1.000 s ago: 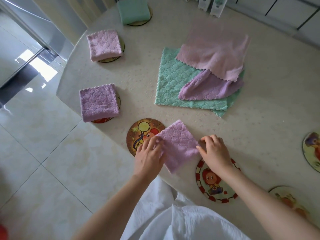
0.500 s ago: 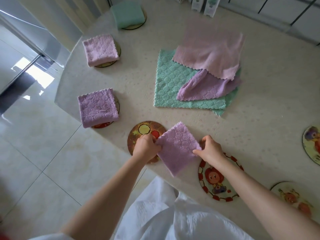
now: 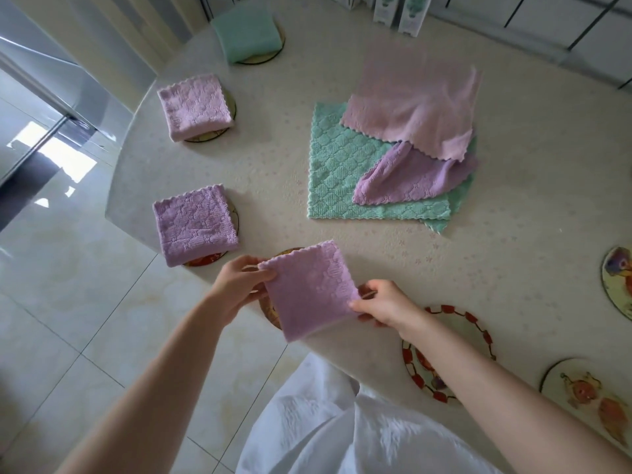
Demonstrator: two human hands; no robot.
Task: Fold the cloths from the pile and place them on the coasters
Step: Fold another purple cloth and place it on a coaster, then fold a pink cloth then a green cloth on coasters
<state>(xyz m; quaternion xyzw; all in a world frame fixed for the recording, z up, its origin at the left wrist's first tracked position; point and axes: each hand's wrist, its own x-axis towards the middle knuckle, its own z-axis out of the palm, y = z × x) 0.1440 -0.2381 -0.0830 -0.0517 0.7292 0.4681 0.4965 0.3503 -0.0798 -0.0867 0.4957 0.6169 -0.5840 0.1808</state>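
**Ana:** Head camera looks down on a round table (image 3: 376,268). Where is the folded cloth?

**Ben:** A folded purple cloth (image 3: 309,292) is held between both hands at the near edge. The left hand (image 3: 239,285) pinches its left edge and the right hand (image 3: 383,304) pinches its lower right corner, thumb on top.

**Ana:** Is it down on a coaster?

**Ben:** It sits over a round coaster (image 3: 270,311) whose rim peeks out at the cloth's left side and far edge. Whether the cloth rests on it or is just above, I cannot tell from this angle.

**Ana:** And the other coasters?

**Ben:** Three on the left already carry folded cloths: a purple one (image 3: 195,227) just left of the hands, a second purple one (image 3: 195,106) farther back, and a green one (image 3: 248,32) at the far edge. To the right, a red-rimmed coaster (image 3: 478,331) lies bare, partly behind the right forearm, with two more picture coasters (image 3: 581,391) (image 3: 617,278) near the right edge.

**Ana:** The pile?

**Ben:** In the middle of the table, well apart from the hands: a flat green cloth (image 3: 338,172) underneath, a rumpled purple cloth (image 3: 413,179) on it, and a pale pink cloth (image 3: 413,104) on top at the back.
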